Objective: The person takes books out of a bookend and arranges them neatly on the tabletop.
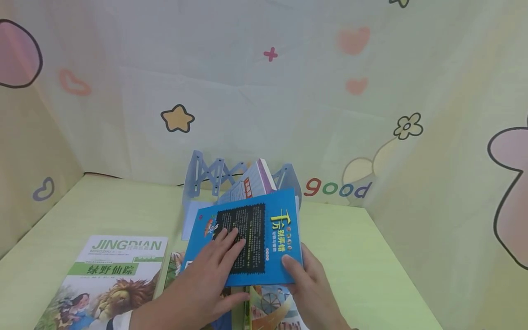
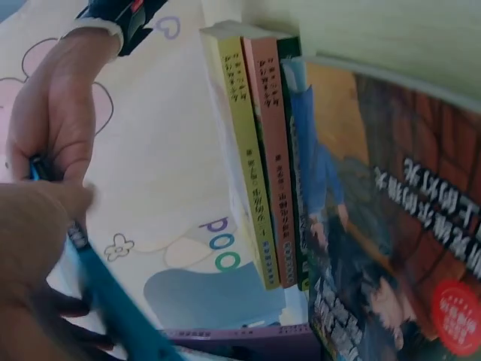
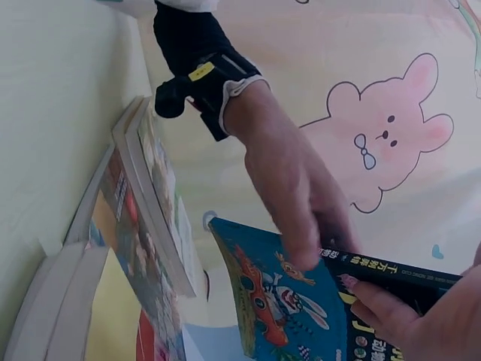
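Observation:
A blue picture book [image 1: 255, 270] with a black text panel is tilted up above the table. At its lower right corner my right hand [image 1: 315, 286] grips it, thumb on the upper cover and fingers underneath. My left hand [image 1: 202, 279] rests on the same cover with straight, spread fingers; its thumb lies by the lower edge. The right wrist view shows the underside of the book [image 3: 263, 301] with a rabbit picture, the left hand [image 3: 293, 173] at its spine and the right fingers [image 3: 383, 304] against it. In the left wrist view the left hand is blurred.
Behind the book stands a blue-grey folding book rack [image 1: 202, 174] with a white-and-purple book [image 1: 251, 181] leaning in it. A lion-cover book [image 1: 111, 275] lies at left. Partly hidden books [image 1: 272, 307] lie beneath the hands; several spines [image 2: 259, 158] show in the left wrist view.

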`<state>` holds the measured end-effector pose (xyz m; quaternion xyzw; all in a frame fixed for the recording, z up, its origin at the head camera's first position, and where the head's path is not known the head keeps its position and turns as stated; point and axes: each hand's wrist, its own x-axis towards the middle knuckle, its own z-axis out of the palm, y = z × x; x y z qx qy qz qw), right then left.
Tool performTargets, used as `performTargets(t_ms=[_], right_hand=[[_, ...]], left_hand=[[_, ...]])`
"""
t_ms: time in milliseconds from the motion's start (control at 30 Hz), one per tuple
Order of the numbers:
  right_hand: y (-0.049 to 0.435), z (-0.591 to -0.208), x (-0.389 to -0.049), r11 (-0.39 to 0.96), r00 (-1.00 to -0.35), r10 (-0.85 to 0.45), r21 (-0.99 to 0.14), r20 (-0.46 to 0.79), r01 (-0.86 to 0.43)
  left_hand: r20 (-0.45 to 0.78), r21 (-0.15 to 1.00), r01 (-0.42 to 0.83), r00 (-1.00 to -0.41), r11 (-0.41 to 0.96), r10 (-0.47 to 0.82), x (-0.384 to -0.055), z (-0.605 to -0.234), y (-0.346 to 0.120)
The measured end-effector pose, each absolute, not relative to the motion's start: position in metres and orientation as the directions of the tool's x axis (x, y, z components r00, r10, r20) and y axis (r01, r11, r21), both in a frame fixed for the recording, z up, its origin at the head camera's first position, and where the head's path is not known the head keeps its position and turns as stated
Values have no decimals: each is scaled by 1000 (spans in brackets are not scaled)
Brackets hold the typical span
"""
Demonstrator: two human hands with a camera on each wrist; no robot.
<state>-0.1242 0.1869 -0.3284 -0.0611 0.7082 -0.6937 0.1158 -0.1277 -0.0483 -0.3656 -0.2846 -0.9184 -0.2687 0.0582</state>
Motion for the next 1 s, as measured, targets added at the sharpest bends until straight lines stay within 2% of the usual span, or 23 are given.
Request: performTargets(t_ms=[133,333,667,833,1000], right_hand=[[184,-325,-122,-36,-959,-268,-994,-89,103],[176,-319,-119,-111,-955,-284,-986,-90,126],[168,-311,-118,-196,-930,-353,-963,-106,184],[167,-303,-117,-214,-916,-390,-958,-95,191],[166,-296,-120,-252,-899,-434,-950,-59,184]], left_hand=[[331,416,599,-801,684,500,-124,-371,-46],[463,245,612,-755,752,464,-120,-376,-44],[525,161,584,-733,796,432,-121,-371,-51],[567,185,601,-711,777,415,-121,-363,-54],[575,238,598,-722,765,386,-122,-353,-56]])
